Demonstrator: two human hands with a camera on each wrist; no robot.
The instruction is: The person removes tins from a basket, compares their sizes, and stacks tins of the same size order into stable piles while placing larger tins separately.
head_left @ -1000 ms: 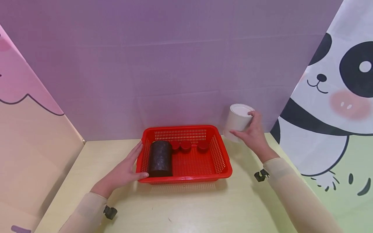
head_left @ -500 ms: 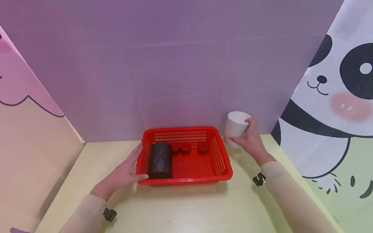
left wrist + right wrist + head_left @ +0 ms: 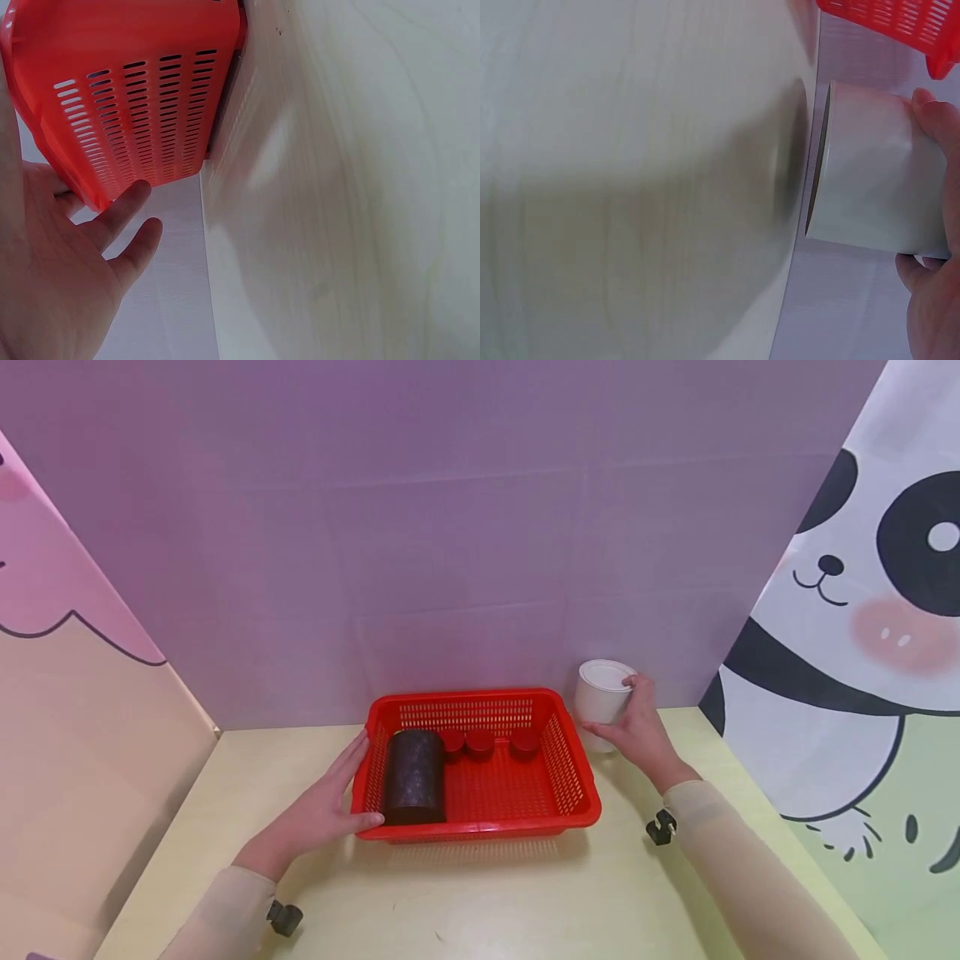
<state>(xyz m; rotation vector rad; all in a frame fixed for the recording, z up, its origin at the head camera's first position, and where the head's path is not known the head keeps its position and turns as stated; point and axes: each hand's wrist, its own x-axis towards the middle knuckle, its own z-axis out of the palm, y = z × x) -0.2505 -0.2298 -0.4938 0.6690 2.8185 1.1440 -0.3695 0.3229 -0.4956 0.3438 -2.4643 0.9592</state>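
Note:
A white canister (image 3: 600, 703) stands nearly upright just beyond the right end of a red plastic basket (image 3: 480, 827). Its round top faces up, and my right hand (image 3: 637, 727) grips it between thumb and fingers. In the right wrist view, the canister's base (image 3: 822, 161) hangs close over the table, slightly tilted. My left hand (image 3: 322, 806) rests on the basket's left side, fingers straight along the outside and thumb on the front rim. Inside the basket, a dark cylinder (image 3: 415, 774) lies at the left, with three small red round-topped pieces (image 3: 480, 742) along the back.
The basket sits on a pale wooden table (image 3: 480, 902) near its back edge. Behind the table rises a purple wall covering (image 3: 465, 543). A panda-printed panel (image 3: 825, 693) closes off the right side, and a pink and beige panel (image 3: 75, 710) the left.
My right hand has lowered the white canister and moved it slightly left, nearer the basket's right end. My left hand and the basket have stayed in place.

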